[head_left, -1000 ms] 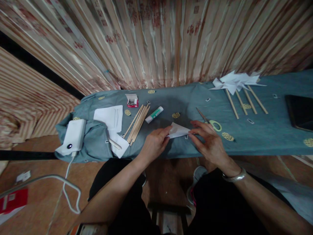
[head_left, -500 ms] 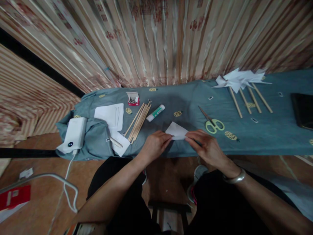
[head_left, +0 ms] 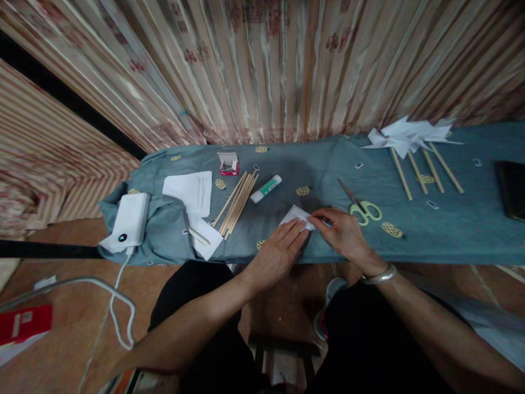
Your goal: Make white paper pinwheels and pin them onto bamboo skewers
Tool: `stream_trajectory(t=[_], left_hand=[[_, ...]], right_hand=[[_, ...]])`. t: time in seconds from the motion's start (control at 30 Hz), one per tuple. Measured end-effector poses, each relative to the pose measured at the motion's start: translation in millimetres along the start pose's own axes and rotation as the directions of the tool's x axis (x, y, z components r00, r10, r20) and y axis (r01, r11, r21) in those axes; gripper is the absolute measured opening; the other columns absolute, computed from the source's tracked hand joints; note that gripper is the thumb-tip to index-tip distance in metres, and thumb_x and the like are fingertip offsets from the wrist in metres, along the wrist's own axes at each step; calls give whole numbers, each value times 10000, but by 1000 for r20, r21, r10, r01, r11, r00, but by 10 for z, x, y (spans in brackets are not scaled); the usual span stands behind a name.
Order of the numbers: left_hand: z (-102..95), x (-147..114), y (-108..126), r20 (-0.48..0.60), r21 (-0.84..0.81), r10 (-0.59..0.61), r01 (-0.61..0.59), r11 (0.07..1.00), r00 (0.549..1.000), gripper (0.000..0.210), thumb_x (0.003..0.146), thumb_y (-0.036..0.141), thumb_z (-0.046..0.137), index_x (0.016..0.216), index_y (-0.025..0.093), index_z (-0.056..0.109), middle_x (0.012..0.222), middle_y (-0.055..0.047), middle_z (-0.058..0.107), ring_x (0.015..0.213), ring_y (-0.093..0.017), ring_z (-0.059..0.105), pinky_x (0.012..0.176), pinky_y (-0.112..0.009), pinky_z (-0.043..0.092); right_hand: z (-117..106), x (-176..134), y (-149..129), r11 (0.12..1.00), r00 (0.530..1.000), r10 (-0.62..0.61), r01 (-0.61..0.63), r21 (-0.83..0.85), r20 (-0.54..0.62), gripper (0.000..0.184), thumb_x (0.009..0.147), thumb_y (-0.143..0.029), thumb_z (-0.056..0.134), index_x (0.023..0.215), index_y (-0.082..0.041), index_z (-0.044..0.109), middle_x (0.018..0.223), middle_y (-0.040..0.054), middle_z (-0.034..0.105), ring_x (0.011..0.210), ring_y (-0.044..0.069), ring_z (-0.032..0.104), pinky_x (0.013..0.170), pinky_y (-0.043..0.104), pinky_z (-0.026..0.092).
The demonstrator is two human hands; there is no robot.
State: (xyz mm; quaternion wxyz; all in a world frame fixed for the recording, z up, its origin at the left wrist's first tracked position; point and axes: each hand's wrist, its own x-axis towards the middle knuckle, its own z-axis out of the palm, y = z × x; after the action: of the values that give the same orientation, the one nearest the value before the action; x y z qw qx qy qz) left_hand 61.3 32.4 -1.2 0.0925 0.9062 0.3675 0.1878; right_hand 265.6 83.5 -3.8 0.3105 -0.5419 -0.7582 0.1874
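A small folded piece of white paper lies near the front edge of the cloth-covered table. My left hand rests flat across it, fingers stretched out and pressing it down. At its right corner my right hand pinches the paper between thumb and fingers. Something small and dark shows between the right fingers, too little of it to name. Just beyond the right hand lie scissors with light green handles. A glue stick lies past the paper, to its left.
Wooden sticks, white paper sheets and a red box of small metal pieces are on the left. A white power bank with a cable sits at the left end. Paper pinwheels on sticks lie right, near a dark device.
My left hand has gone from pinching the paper's left corner to lying flat on it. My right hand still grips the right corner. The whole view has shifted slightly.
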Motion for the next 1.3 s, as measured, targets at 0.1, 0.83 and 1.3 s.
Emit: stream_trajectory(t=[0.1,0.83,1.3], left_hand=[[79,-48,12,43,21,-12,11,1000,999,481,989,221,421,1445,87,342,1533,-201,410,1500,-283,238,1188,-514,345],[112,-95,-24,133,10,-36,35,999,991,604,970,323,492,1465,46,281,1557,-244,346,1507,-295,186,1210,-501,283],[118,-74,-23,154,25,-52,48,999,987,649,931,296,559,1464,41,291,1550,-250,357,1505,-302,193,1209,-501,286]], right_hand=[[29,5,5,999,1000,16,-16,-34,5,212,900,-361,588,805,-213,705,807,51,739,762,223,686,719,329,493],[84,67,-43,978,1000,-10,12,-209,8,175,875,-302,601,754,-196,672,747,59,709,752,243,668,713,334,473],[116,-28,-54,945,990,-133,115,-306,-39,327,934,-434,526,921,-150,687,873,126,729,848,296,645,802,403,484]])
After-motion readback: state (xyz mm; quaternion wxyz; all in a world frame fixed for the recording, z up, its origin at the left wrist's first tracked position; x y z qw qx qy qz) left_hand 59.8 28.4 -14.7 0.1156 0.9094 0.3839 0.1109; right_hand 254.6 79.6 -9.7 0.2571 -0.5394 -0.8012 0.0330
